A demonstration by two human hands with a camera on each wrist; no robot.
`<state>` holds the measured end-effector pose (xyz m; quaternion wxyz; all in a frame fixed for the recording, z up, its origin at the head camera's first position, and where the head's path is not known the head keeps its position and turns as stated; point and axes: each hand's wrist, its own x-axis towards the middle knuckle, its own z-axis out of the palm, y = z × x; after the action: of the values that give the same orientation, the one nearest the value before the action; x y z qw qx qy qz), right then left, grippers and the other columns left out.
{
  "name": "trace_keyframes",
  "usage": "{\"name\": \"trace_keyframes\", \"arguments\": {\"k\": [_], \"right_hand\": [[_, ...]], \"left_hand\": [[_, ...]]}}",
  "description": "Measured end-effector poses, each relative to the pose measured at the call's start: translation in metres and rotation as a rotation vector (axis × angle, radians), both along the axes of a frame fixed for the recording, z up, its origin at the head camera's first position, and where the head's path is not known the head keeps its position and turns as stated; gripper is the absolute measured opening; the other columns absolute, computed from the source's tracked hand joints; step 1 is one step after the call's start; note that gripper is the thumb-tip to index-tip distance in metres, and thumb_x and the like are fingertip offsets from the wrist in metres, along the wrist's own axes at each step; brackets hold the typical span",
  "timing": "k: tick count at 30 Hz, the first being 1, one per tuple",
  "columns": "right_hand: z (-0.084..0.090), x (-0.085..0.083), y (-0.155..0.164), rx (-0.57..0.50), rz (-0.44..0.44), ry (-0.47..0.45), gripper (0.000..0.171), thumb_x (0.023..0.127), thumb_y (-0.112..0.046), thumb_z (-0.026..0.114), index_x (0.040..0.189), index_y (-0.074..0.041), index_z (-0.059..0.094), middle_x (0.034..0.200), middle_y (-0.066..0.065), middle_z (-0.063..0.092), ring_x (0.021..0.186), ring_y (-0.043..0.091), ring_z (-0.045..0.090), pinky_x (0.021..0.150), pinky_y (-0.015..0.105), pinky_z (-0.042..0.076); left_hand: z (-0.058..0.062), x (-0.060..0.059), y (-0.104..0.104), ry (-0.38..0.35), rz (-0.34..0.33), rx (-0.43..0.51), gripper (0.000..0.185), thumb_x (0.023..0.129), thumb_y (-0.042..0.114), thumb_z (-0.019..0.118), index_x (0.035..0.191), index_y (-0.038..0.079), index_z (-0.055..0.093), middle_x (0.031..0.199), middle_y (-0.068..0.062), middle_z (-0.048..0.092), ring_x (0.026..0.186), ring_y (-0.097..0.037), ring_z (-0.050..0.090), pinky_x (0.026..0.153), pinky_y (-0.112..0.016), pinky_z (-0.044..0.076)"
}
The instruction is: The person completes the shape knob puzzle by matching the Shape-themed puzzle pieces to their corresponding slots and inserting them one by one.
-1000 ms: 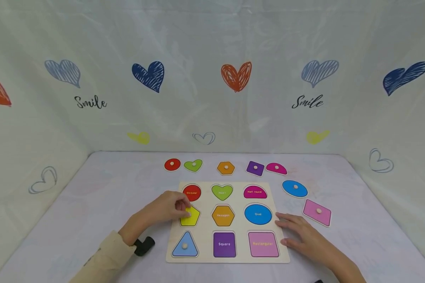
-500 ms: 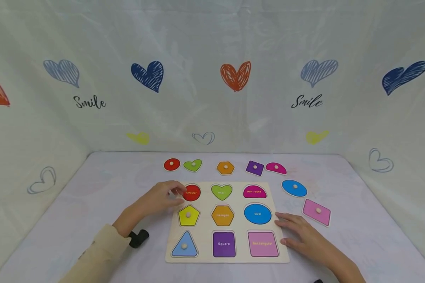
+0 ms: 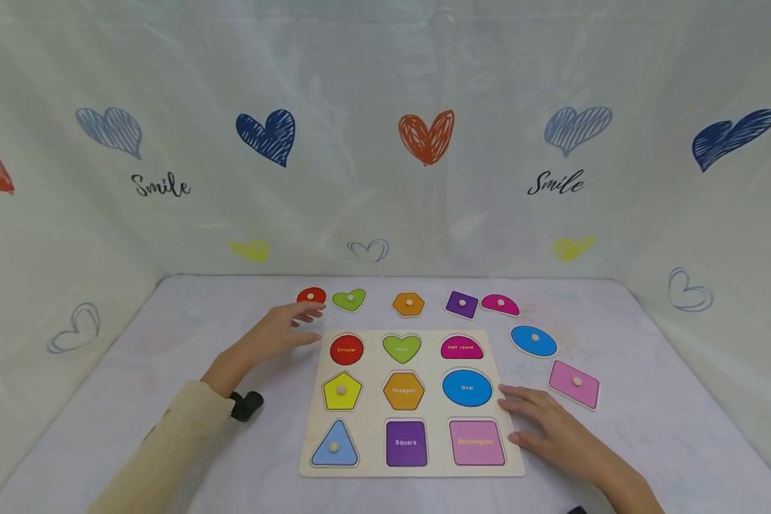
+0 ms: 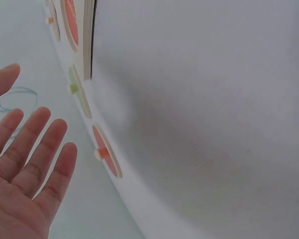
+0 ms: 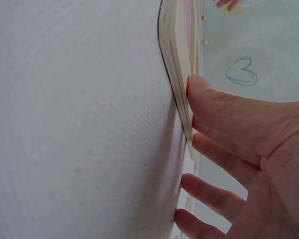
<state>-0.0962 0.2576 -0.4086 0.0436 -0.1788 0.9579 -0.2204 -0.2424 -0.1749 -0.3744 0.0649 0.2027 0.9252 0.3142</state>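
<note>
My left hand (image 3: 271,334) reaches over the table just left of the puzzle board (image 3: 370,460), fingers spread and holding nothing. Its fingertips overlap the lower edge of the red circle piece (image 3: 308,294) in the head view. In the left wrist view that red circle piece (image 4: 105,152) stands apart from the extended fingers. Resting along the board's right edge, my right hand (image 3: 552,433) touches it with thumb and fingers; the right wrist view shows the thumb on the board's rim (image 5: 175,64). A yellow pentagon piece (image 3: 332,397) and a blue triangle piece (image 3: 347,457) sit in their board slots.
Behind the board lie a green heart (image 3: 343,303), an orange hexagon (image 3: 401,305), a purple square (image 3: 455,301) and a magenta half-round (image 3: 496,307), all knobbed. A blue oval (image 3: 524,341) and a pink rectangle (image 3: 564,374) lie to its right. A printed curtain (image 3: 334,200) stands behind the table.
My left hand has let go of the yellow pentagon's knob and moved up and left toward the red circle piece, its fingers opening out. My right hand has stayed at the board's edge.
</note>
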Motion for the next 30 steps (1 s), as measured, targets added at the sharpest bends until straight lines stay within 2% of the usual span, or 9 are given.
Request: {"name": "trace_keyframes", "arguments": {"k": [5, 14, 20, 25, 30], "right_hand": [[-0.001, 0.0, 0.001, -0.003, 0.001, 0.003, 0.049, 0.082, -0.042, 0.066, 0.124, -0.018, 0.059, 0.136, 0.005, 0.05, 0.122, 0.03, 0.046, 0.091, 0.043, 0.05], [-0.002, 0.0, 0.001, -0.007, 0.004, 0.026, 0.048, 0.082, -0.04, 0.066, 0.124, -0.017, 0.06, 0.135, 0.004, 0.051, 0.121, 0.03, 0.046, 0.092, 0.043, 0.049], [0.0, -0.002, 0.0, -0.01, 0.001, 0.003, 0.049, 0.082, -0.039, 0.067, 0.125, -0.016, 0.059, 0.136, 0.005, 0.05, 0.123, 0.031, 0.046, 0.091, 0.043, 0.049], [0.002, -0.002, 0.0, -0.015, 0.0, -0.009, 0.05, 0.082, -0.041, 0.066, 0.125, -0.016, 0.058, 0.136, 0.005, 0.05, 0.123, 0.031, 0.045, 0.09, 0.043, 0.05], [0.001, -0.001, 0.001, -0.022, 0.011, -0.007, 0.051, 0.082, -0.042, 0.066, 0.125, -0.016, 0.059, 0.136, 0.006, 0.05, 0.122, 0.032, 0.045, 0.089, 0.042, 0.05]], "left_hand": [[0.0, -0.016, -0.003, -0.005, 0.015, 0.02, 0.055, 0.085, 0.016, 0.066, 0.134, 0.005, 0.046, 0.126, -0.018, 0.057, 0.113, -0.034, 0.053, 0.095, -0.048, 0.046], [-0.004, -0.044, -0.008, -0.032, 0.114, 0.005, 0.057, 0.085, 0.015, 0.066, 0.136, 0.008, 0.044, 0.122, -0.017, 0.055, 0.109, -0.033, 0.051, 0.085, -0.043, 0.052], [-0.003, -0.058, -0.01, -0.057, 0.16, 0.005, 0.057, 0.085, 0.012, 0.066, 0.137, 0.007, 0.043, 0.125, -0.017, 0.054, 0.114, -0.034, 0.049, 0.09, -0.045, 0.05], [-0.008, -0.07, -0.012, -0.109, 0.204, 0.016, 0.056, 0.086, 0.01, 0.064, 0.137, 0.01, 0.043, 0.128, -0.016, 0.051, 0.117, -0.034, 0.046, 0.093, -0.045, 0.048], [-0.015, -0.079, -0.013, -0.116, 0.204, 0.015, 0.048, 0.087, 0.009, 0.062, 0.134, 0.006, 0.047, 0.124, -0.018, 0.053, 0.112, -0.033, 0.049, 0.092, -0.043, 0.048]]}}
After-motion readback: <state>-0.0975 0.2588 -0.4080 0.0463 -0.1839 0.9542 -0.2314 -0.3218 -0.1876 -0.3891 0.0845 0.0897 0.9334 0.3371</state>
